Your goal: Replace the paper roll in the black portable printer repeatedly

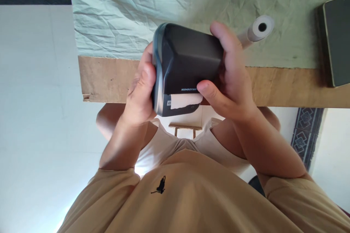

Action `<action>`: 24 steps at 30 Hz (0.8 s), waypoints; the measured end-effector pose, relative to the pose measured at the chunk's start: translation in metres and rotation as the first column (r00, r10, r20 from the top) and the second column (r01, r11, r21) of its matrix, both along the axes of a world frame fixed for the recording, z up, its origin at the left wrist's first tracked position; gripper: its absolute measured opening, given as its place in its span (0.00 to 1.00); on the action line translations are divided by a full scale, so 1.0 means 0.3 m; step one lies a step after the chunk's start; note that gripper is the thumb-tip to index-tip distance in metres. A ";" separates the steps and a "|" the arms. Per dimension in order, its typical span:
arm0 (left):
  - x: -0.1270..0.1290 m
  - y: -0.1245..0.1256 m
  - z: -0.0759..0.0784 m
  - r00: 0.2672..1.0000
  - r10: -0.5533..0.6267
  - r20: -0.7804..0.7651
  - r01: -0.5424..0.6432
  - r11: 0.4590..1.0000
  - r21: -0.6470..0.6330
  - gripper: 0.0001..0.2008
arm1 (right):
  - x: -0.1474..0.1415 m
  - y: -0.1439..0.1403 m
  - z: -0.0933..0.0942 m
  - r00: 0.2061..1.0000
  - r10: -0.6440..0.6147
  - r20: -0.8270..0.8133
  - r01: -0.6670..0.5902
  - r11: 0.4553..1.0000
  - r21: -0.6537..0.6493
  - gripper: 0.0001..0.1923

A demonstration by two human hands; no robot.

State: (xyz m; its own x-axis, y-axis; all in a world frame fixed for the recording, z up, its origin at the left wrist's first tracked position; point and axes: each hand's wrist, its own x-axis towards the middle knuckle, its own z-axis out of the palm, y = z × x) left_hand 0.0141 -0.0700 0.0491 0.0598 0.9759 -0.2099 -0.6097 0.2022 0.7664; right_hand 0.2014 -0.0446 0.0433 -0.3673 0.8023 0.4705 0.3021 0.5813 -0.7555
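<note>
A black label printer (pixel 191 58) with a grey-blue side rim is held between both hands, above the near edge of the table. A strip of white paper (pixel 184 100) sticks out of its slot, below small printed lettering. My left hand (pixel 142 87) is closed against the rim side, its fingers partly hidden behind the printer. My right hand (pixel 232 72) grips the opposite end, the thumb near the paper slot and a finger along the top edge. Just beyond the right hand a white paper roll (pixel 261 28) lies on the cloth, partly covered by that hand.
A pale green wrinkled cloth (pixel 131 11) covers the table, leaving a bare wooden edge (pixel 284 85) at the front. At the far right lies a dark flat device (pixel 339 40) with a light rim. Below the table, a small wooden stool (pixel 185 126) shows between the person's legs.
</note>
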 end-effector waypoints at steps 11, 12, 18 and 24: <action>0.013 0.010 0.029 0.999 0.016 -0.044 -0.016 1.000 0.003 0.26 | 0.006 -0.005 0.029 0.991 0.105 0.084 -0.102 0.994 -0.043 0.39; 0.007 0.008 0.028 0.999 0.019 -0.043 -0.018 1.000 0.008 0.26 | 0.006 -0.004 0.031 0.991 0.107 0.079 -0.104 0.994 -0.037 0.39; 0.000 0.002 0.029 0.992 0.118 -0.051 -0.117 0.993 0.032 0.21 | -0.005 -0.010 0.030 0.994 0.089 0.059 -0.086 0.994 -0.063 0.42; 0.018 0.009 0.030 1.000 0.021 -0.015 -0.020 0.999 0.035 0.29 | 0.011 -0.001 0.033 0.992 0.122 0.034 -0.121 0.992 -0.023 0.44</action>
State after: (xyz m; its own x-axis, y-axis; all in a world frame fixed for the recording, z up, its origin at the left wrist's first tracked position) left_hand 0.0196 -0.0672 0.0582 0.0365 0.9836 -0.1767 -0.6015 0.1628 0.7821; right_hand 0.2047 -0.0449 0.0531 -0.4790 0.7603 0.4388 0.2568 0.5993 -0.7582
